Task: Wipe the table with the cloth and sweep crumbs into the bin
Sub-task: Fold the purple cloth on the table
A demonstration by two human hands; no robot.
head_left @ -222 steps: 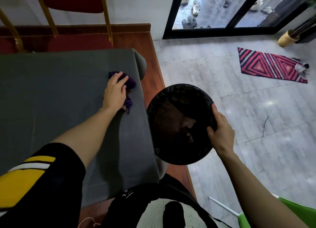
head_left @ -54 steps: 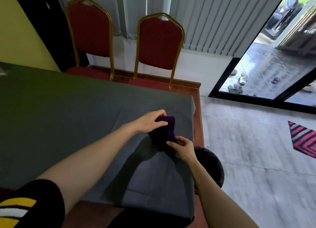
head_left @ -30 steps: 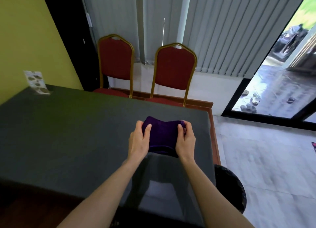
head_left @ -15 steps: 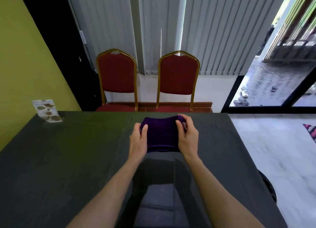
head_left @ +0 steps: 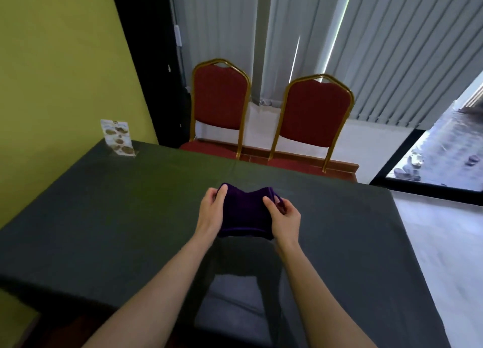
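A folded dark purple cloth (head_left: 244,211) is held just above the middle of the table (head_left: 104,217), which wears a dark grey tablecloth. My left hand (head_left: 213,211) grips the cloth's left edge, thumb on top. My right hand (head_left: 283,217) grips its right edge, pinching the far corner. The cloth sags a little between them. The bin is out of view, and I see no crumbs on the tablecloth.
Two red chairs with gold frames (head_left: 219,107) (head_left: 313,123) stand behind the table's far edge. A small menu card (head_left: 119,138) stands at the far left corner by the yellow-green wall. Grey tiled floor (head_left: 444,243) lies to the right, with a glass door (head_left: 444,151) beyond.
Earlier my left hand wiped at the table's right edge while my right held the black bin. Both hands then took the cloth; over the last second the view swung left and the bin left the frame.
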